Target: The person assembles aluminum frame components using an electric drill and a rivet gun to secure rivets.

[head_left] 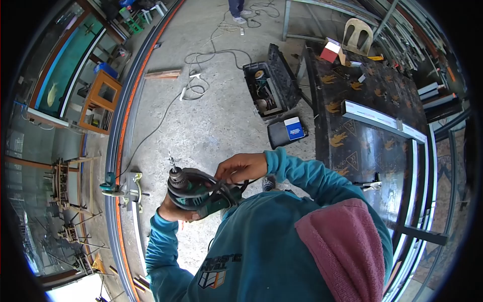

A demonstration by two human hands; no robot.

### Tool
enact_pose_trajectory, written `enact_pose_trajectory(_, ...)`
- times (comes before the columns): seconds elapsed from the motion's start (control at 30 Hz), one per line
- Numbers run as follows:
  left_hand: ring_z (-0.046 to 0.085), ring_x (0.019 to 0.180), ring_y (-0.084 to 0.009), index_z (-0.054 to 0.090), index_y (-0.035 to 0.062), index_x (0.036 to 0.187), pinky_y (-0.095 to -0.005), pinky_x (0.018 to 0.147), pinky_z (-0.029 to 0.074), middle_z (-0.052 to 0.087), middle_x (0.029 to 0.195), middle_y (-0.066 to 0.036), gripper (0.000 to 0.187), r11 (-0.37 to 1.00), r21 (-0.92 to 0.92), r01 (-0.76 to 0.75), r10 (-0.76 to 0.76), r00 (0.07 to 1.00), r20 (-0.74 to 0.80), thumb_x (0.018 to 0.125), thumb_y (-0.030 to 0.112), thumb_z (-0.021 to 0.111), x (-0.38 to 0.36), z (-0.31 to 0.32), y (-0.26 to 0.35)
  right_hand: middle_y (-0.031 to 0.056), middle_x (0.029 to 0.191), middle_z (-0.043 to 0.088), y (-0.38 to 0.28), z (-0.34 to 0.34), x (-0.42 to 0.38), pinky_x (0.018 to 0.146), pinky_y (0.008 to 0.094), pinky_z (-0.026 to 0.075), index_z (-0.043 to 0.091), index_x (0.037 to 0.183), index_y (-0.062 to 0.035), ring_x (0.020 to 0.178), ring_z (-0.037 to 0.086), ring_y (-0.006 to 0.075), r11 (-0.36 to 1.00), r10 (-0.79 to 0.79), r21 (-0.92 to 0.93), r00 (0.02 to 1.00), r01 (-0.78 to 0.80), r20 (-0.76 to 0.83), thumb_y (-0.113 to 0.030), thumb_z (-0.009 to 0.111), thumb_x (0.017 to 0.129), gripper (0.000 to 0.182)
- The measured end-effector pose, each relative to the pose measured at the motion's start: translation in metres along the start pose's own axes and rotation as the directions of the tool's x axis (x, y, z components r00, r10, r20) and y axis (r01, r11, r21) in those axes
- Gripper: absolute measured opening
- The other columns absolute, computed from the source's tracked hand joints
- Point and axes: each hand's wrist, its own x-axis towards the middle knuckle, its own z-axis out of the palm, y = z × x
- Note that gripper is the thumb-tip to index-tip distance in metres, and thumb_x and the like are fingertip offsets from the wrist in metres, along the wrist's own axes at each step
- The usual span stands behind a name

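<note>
A green and black power drill [193, 194] is held in front of my chest, its chuck [177, 177] and bit pointing away from me. My left hand [177, 210] is closed around the drill from the left and below, with part of the fingers hidden beneath it. Black power cord [220, 190] lies in loops around the drill body. At these loops, my right hand [242, 167] has its fingers curled in on the cord; the fingertips are partly hidden.
On the concrete floor ahead stand an open black toolbox [264, 95] and a case with a blue box [295, 129]. An extension cord [198, 83] snakes across the floor. At right, a dark table [329, 121] carries metal profiles [382, 120]. A miter saw [111, 185] is at left. Another person's legs [236, 9] show far ahead.
</note>
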Motion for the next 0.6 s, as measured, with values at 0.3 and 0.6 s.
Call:
enact_pose_trajectory(0.3,0.056,0.112,-0.0273,0.045,-0.0004,0.128,-0.0406,0.101,0.041,0.057,0.122,-0.017,0.087,0.97,-0.182,-0.164,0.143,0.982,-0.12,0.049,0.012,0.08,-0.055,-0.112,-0.015,0.0031,0.084,0.057,0.017,-0.003,0.096,0.076,0.0308,0.042,0.06,0.095,0.0002,0.083,0.049,0.0109,0.99,0.105,-0.086,0.993,-0.108,-0.046,-0.021,0.054,0.095,0.022)
enact_pose_trajectory(0.6,0.059,0.099,-0.018,0.051,0.0012,0.113,-0.0313,0.088,0.047,0.06,0.107,-0.012,0.059,0.58,0.81,0.081,0.166,0.962,-0.215,0.057,-0.003,0.071,-0.107,-0.238,0.003,0.0013,0.063,0.054,-0.163,-0.007,0.143,0.048,0.0257,0.035,0.06,0.078,-0.0024,0.053,0.047,0.0094,0.868,-0.119,-0.496,0.967,-0.009,-0.226,-0.016,0.064,0.086,0.016)
